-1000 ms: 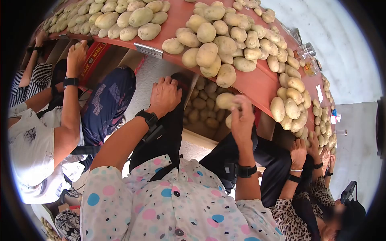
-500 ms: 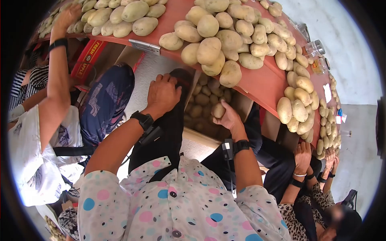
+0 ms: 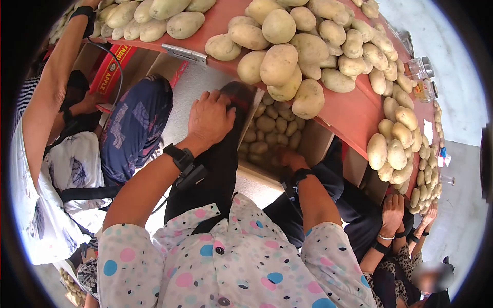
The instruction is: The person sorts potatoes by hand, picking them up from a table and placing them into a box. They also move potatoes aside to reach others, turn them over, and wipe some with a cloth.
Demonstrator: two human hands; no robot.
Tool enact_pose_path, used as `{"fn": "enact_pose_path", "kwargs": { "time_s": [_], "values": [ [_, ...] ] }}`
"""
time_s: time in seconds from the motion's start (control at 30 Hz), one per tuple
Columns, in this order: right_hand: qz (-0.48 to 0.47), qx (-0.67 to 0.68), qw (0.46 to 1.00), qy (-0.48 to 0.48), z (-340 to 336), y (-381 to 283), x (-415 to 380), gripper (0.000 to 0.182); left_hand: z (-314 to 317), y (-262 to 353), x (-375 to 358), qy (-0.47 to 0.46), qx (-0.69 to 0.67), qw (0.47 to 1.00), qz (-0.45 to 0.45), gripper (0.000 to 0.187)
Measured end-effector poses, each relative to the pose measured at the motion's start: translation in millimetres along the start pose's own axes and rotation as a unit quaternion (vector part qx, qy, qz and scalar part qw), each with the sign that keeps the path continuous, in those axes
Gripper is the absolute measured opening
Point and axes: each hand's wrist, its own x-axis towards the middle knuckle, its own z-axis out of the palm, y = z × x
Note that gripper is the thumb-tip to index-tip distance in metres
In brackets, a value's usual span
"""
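Note:
My left hand lies palm down over my knee, fingers stretched out and a little spread, holding nothing. My right hand reaches down into a cardboard box under the table's edge. Inside the box lie several small potatoes, and the right hand is low beside them. Its fingers are dark and partly hidden in shadow, so whether a potato is in them does not show. Both wrists wear black bands with small devices.
Potatoes are heaped on the red table above the box. Glass jars stand at its far side. A co-worker's arm stretches over the table at left; another person's hand rests by the right edge. A red carton sits under the table.
My right hand, which held a potato above the box, has gone down into it; that potato no longer shows. My left hand stays on the knee. The left co-worker's arm has shifted.

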Motion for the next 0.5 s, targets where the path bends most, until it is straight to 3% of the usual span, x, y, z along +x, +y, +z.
{"fn": "enact_pose_path", "kwargs": {
  "time_s": [0.17,0.23,0.4,0.5],
  "values": [
    [-0.029,-0.03,0.999,0.02,8,19,0,0.039,0,0,3,0.001,-0.006,1.0,0.0,0.02],
    [-0.003,0.022,0.993,0.113,30,36,11,0.038,-2,2,3,0.003,-0.007,1.0,0.001,0.02],
    [0.016,0.052,0.995,0.083,-1,-9,-18,0.043,-3,7,-2,-0.027,0.001,1.0,-0.006,0.024],
    [0.003,0.127,0.992,0.023,-14,-23,-19,0.046,0,7,-5,0.019,0.005,1.0,0.018,0.02]
  ]
}}
